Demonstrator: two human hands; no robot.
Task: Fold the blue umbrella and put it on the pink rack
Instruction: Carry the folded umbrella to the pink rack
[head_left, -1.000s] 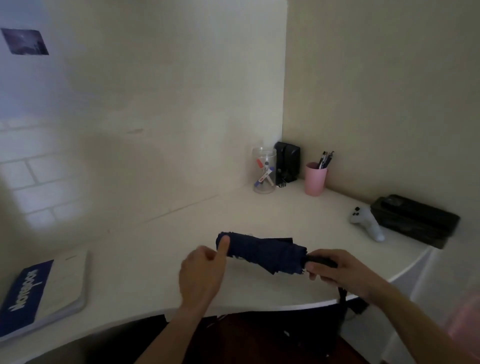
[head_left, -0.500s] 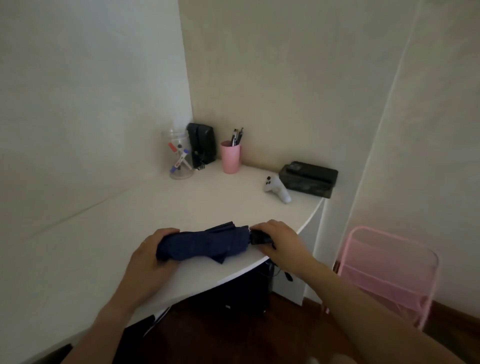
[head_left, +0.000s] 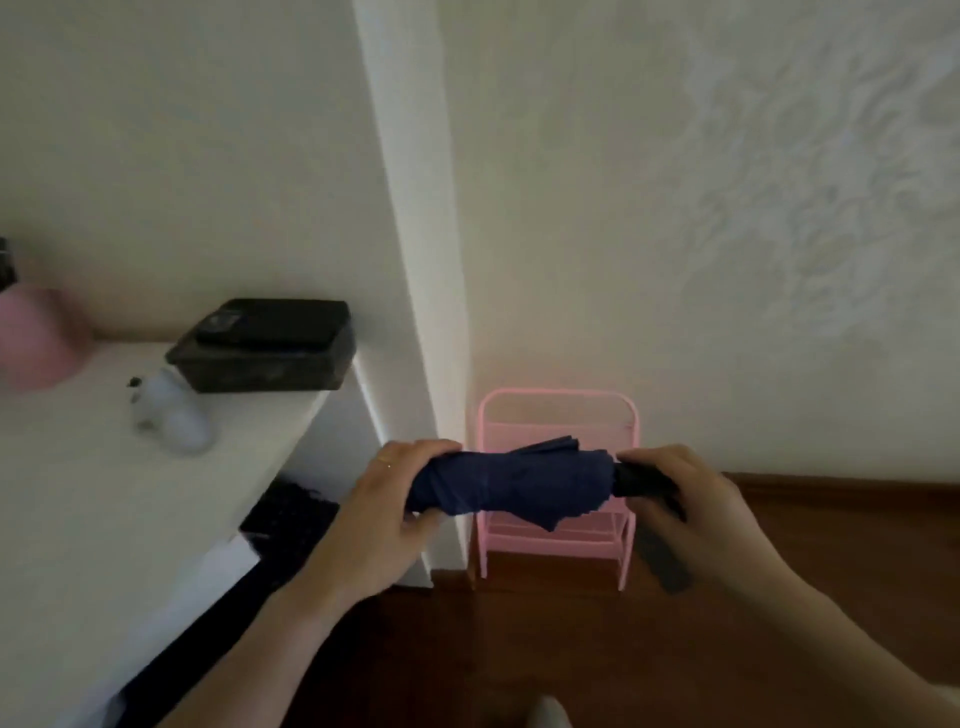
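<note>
The folded blue umbrella (head_left: 511, 480) lies level in the air between my two hands, in front of the pink rack (head_left: 558, 410). My left hand (head_left: 387, 512) grips its fabric tip end, fingers curled over the top. My right hand (head_left: 691, 506) grips the black handle (head_left: 636, 479) at the other end, and a dark strap hangs below it. The rack stands on the floor against the wall, its lower shelves partly hidden behind the umbrella.
A white desk (head_left: 78, 493) fills the left, with a black box (head_left: 270, 348), a white game controller (head_left: 171, 415) and a blurred pink cup (head_left: 36, 338). Dark items sit under the desk. Brown wooden floor (head_left: 519, 649) spreads below.
The view has swung right from the desk to the rack. Both hands have lifted the umbrella off the desk and carried it right, in front of the pink rack.
</note>
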